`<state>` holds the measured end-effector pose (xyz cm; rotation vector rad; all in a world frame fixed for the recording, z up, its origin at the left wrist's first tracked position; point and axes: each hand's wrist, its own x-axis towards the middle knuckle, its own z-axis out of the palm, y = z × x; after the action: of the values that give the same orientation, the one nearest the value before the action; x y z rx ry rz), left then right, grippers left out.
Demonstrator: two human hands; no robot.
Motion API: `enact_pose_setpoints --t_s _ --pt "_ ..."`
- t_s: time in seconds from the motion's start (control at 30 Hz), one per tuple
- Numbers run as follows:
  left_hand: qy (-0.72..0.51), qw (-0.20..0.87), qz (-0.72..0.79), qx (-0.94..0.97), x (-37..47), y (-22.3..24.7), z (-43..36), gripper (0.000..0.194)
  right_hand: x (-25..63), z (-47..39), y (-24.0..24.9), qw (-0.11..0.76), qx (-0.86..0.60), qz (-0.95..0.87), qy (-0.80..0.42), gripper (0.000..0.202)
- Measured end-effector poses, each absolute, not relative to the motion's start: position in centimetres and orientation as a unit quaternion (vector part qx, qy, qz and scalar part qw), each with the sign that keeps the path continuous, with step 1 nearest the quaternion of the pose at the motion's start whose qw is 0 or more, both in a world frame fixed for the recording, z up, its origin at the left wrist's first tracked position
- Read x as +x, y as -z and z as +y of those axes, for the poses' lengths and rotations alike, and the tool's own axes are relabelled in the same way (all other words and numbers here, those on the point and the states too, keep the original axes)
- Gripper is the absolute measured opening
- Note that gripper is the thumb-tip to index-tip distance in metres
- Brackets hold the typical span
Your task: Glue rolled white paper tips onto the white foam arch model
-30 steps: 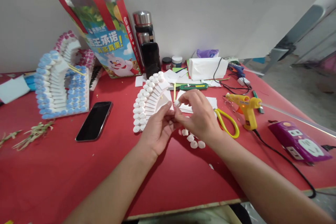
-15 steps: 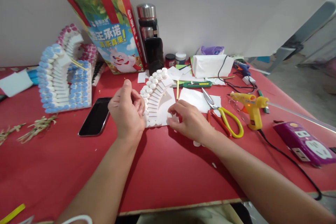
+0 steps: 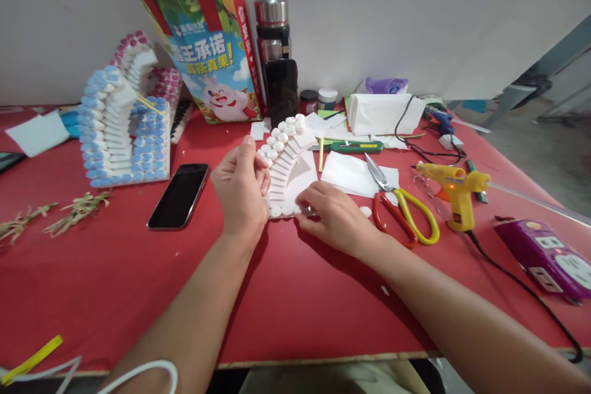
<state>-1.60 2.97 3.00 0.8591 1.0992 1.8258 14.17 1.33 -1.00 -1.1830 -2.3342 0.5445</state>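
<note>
The left hand (image 3: 241,192) curls its fingers at the model's (image 3: 302,180) edge, likely steadying it; the right hand (image 3: 335,214) bunches its fingertips in front (pinching what, I cannot tell).

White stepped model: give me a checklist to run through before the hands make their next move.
1. Right hand at the front edge of the stepped model: ok, fingertips are there.
2. What those fingertips hold: cannot tell, the fingers hide it.
3. Left hand gripping the model: cannot tell; it is at the left side, covering any contact.
4. Scissors clear of the fingers: ok, lying to the right.
5. Glue gun apart from both hands: ok.
6. Flat phone clear of the left hand: ok, farther left.
</note>
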Motion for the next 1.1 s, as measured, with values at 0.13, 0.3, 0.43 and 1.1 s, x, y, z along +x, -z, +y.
enact_pose_setpoints --t_s 0.13,0.3,0.43,1.1 --pt "-0.721 0.405 0.439 0.350 -1.5 -3.0 2.9 0.043 14.2 1.2 0.9 0.234 -0.426 -0.850 -0.203 0.004" --pt "-0.705 0.393 0.440 0.393 -1.3 -3.0 2.6 0.041 14.3 1.2 0.6 0.234 -0.415 -0.855 -0.206 0.006" --pt "-0.697 0.391 0.447 0.403 -1.3 -3.0 2.5 0.041 14.6 1.2 0.5 0.219 -0.413 -0.859 -0.209 0.006" --pt "-0.711 0.365 0.423 0.428 -1.3 -2.3 3.1 0.042 15.4 2.0 1.8 0.306 -0.320 -0.856 -0.267 0.013"
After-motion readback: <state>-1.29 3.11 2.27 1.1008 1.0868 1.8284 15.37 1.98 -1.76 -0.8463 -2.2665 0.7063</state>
